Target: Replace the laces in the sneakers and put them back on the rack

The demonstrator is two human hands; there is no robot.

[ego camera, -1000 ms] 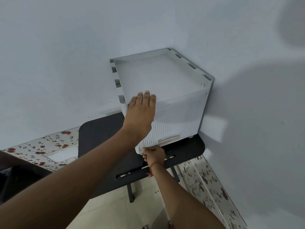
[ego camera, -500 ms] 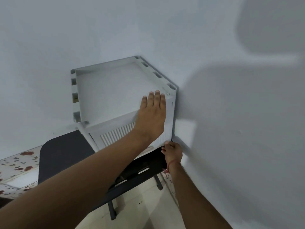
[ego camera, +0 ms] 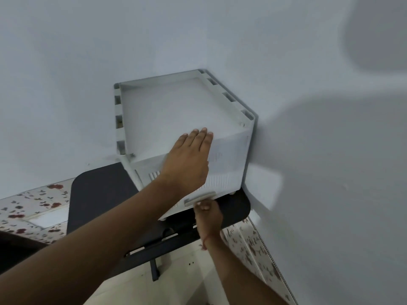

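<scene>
A white plastic shoe box rack (ego camera: 176,106) stands in the wall corner on a dark table (ego camera: 97,194). My left hand (ego camera: 187,159) lies flat with fingers together on the front top edge of the box. Below it, my right hand (ego camera: 208,213) curls its fingers under the grey handle (ego camera: 199,198) at the bottom of the ribbed front door. No sneakers or laces are visible; the inside of the box is hidden.
Pale walls close in behind and to the right of the box. The dark table has a slot in its front edge and a leg (ego camera: 154,269) on a light floor. Floral-patterned skirting tiles (ego camera: 33,208) run along the wall base.
My right hand moved from the box's right bottom corner to the handle at the door's lower middle. My left hand slid left along the top edge. The camera view shifted.
</scene>
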